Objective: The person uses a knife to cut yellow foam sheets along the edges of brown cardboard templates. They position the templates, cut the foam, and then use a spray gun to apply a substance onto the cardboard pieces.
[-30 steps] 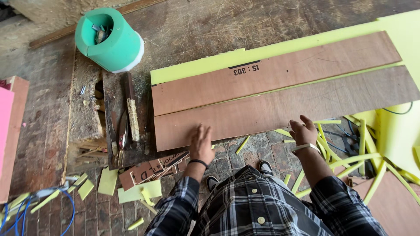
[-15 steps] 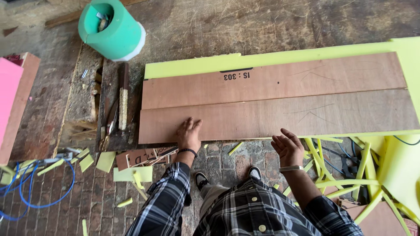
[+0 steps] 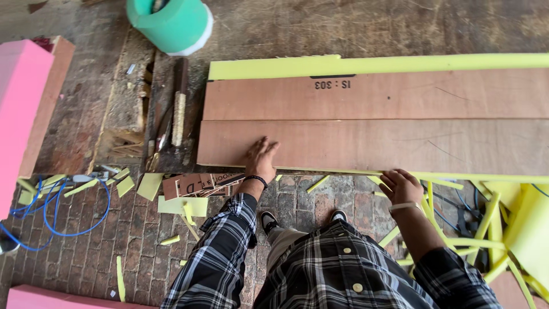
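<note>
Looking down, I see my left hand (image 3: 261, 159) pressed flat, fingers spread, on the near plywood board (image 3: 372, 146), likely steadying it. My right hand (image 3: 402, 186) curls over that board's near edge, gripping nothing else. Its long axis runs left to right across the floor, beside a second board (image 3: 400, 94) on yellow foam (image 3: 274, 68).

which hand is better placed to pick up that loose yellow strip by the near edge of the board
Probably the left hand: it rests on the near board, closer to the yellow strip on the bricks. The right hand grips the board's edge.
</note>
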